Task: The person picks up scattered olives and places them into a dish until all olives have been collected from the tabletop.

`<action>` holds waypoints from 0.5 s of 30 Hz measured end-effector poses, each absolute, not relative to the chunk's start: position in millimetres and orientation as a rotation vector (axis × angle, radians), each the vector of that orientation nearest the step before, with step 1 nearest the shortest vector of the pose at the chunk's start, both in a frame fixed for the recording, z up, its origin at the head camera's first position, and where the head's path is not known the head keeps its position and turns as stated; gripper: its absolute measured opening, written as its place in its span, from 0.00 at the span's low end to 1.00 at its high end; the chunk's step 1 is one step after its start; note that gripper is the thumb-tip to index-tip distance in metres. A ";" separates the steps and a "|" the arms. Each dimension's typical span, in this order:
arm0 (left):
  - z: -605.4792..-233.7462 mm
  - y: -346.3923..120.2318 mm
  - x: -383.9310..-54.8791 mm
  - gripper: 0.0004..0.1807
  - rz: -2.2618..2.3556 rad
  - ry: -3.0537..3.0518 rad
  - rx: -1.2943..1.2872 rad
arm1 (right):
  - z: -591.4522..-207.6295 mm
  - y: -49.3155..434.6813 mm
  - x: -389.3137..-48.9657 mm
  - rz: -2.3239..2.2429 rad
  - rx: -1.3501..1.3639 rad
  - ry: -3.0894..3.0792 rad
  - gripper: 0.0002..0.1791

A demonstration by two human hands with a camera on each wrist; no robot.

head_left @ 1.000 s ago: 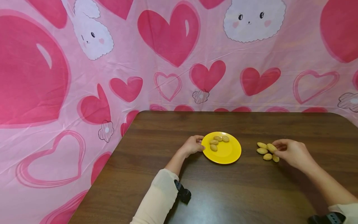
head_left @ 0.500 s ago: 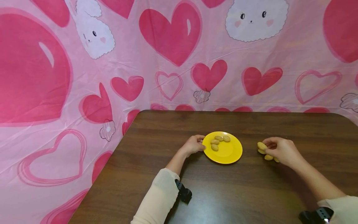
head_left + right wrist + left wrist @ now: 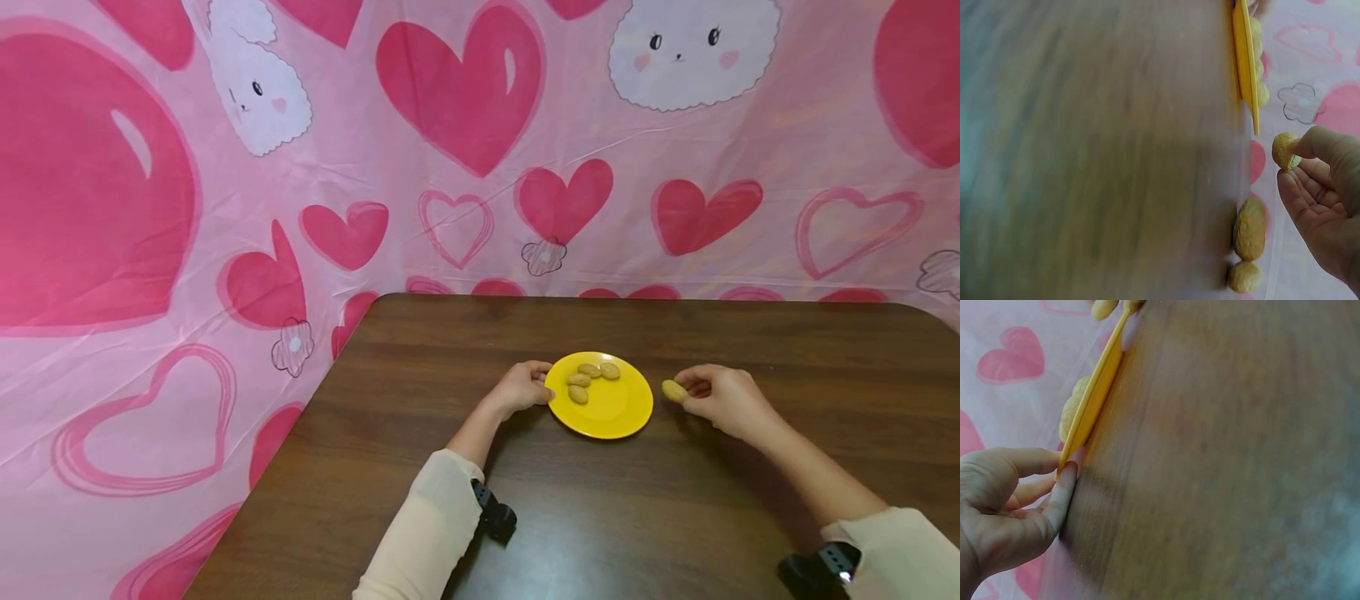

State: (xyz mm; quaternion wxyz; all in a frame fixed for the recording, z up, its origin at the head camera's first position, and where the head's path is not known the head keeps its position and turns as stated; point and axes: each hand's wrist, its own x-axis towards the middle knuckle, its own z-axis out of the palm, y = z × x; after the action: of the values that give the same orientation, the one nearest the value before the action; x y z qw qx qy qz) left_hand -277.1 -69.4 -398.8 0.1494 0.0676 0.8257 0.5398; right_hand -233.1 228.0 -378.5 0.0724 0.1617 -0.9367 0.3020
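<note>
A round yellow plate (image 3: 609, 417) lies on the brown table, and several tan oval nuts in their shells (image 3: 578, 394) sit toward its far left side. My left hand (image 3: 521, 390) pinches the plate's left rim between thumb and fingers, as the left wrist view also shows. Between the thumb and fingertips of my right hand (image 3: 723, 402) is one more nut (image 3: 1284, 151), raised off the table just right of the plate. Below that hand in the right wrist view, two loose nuts (image 3: 1250, 230) rest on the table; in the head view the hand hides them.
The wooden table (image 3: 600, 517) runs back to a pink cloth (image 3: 465, 225) printed with hearts and animal faces. Its far edge and left edge both show. A small black camera (image 3: 497, 518) is strapped at each wrist, over pale sleeves.
My right hand has moved left from the loose nuts toward the plate, carrying the nut it pinches, and now covers the others. My left hand keeps its hold on the plate.
</note>
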 end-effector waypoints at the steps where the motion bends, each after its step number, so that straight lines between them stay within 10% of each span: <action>1: -398.9 -69.3 -277.2 0.27 1.554 2.369 0.193 | -378.5 225.9 -233.7 0.913 0.500 -2.811 0.13; 15: -400.2 -70.0 -278.8 0.27 1.563 2.356 0.179 | -382.6 195.8 -242.6 0.897 0.673 -2.778 0.09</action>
State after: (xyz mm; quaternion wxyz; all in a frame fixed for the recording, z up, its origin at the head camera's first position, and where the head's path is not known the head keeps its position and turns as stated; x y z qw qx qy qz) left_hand -278.8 -70.0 -400.2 0.1538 0.0623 0.8217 0.5452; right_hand -242.6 195.8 -382.6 0.0729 0.2241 -0.9249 0.2985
